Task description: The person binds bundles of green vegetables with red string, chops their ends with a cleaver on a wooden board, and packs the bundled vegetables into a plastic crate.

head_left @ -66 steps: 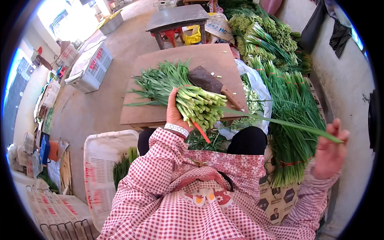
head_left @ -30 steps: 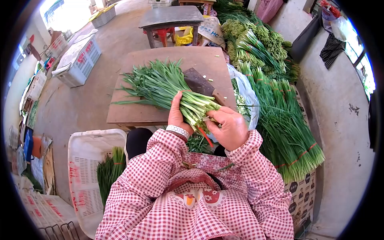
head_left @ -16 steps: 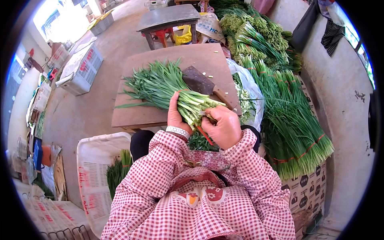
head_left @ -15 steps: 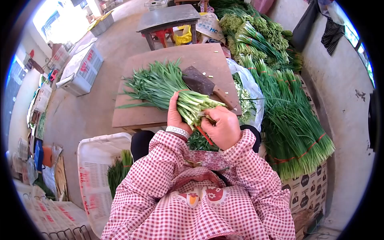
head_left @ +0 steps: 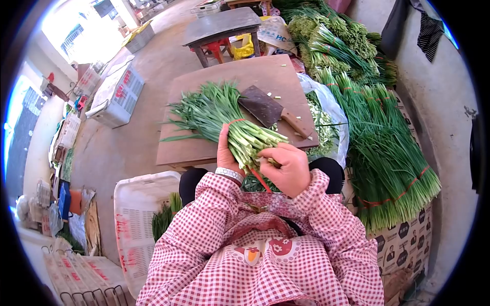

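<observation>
My left hand (head_left: 228,150) is wrapped around a bunch of garlic chives (head_left: 219,115), gripping it near its pale cut ends. A red band circles the bunch just above my thumb. My right hand (head_left: 288,167) is closed in a pinch at the cut ends; a small greenish-brown bit shows at its fingers, too little to name surely. A red strip (head_left: 260,180) hangs below the stalks between my hands. The leaves spread over a brown board table (head_left: 184,153). Beside the bunch lies a cleaver (head_left: 263,106), its wooden handle pointing toward my right hand.
Banded bundles of chives (head_left: 393,168) lie on printed cardboard at the right, with more greens (head_left: 337,46) piled behind. A plastic bag (head_left: 337,117) of trimmings sits against the table. White crates (head_left: 127,204) stand at the left, and a small dark table (head_left: 222,25) is further back.
The whole view has shifted, so the scene appears farther right. My right hand has drawn slightly back from the cut ends, still pinched. My left hand keeps its grip on the garlic chives.
</observation>
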The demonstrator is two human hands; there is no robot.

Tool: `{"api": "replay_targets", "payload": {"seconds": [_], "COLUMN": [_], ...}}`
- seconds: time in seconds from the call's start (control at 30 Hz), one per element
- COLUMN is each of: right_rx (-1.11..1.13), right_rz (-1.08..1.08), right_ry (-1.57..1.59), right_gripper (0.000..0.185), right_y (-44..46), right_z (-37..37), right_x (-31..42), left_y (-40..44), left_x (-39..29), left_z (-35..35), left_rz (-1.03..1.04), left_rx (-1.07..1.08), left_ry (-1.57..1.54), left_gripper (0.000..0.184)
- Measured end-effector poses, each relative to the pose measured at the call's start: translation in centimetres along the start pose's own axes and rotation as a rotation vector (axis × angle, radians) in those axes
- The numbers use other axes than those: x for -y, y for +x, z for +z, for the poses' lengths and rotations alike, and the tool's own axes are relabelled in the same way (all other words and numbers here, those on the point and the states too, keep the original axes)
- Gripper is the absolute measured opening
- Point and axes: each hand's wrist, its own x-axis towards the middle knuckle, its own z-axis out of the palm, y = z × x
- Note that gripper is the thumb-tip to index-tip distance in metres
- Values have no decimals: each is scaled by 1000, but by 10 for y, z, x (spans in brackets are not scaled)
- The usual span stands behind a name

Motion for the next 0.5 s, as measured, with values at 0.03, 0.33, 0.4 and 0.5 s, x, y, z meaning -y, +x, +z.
{"api": "replay_targets", "payload": {"seconds": [0.03, 0.33, 0.4, 0.5], "right_rx": [7, -423, -733, -581], "right_rz": [-2, 151, 123, -6], "right_ry": [23, 828, 752, 803], "right_gripper": [13, 12, 12, 11], "right_y": [-1, -13, -6, -4], "right_z": [-6, -182, -234, -324], "right_x": [7, 7, 0, -39], "left_y": [-1, -9, 2, -1], "left_x": [-1, -30, -40, -51], "left_z": [-1, 10, -8, -11], "left_rz": [-2, 31, 116, 147], "left_rx": [-5, 99, 153, 99], "left_ry": [2, 19, -70, -210], "left_gripper": [42, 57, 63, 46]}}
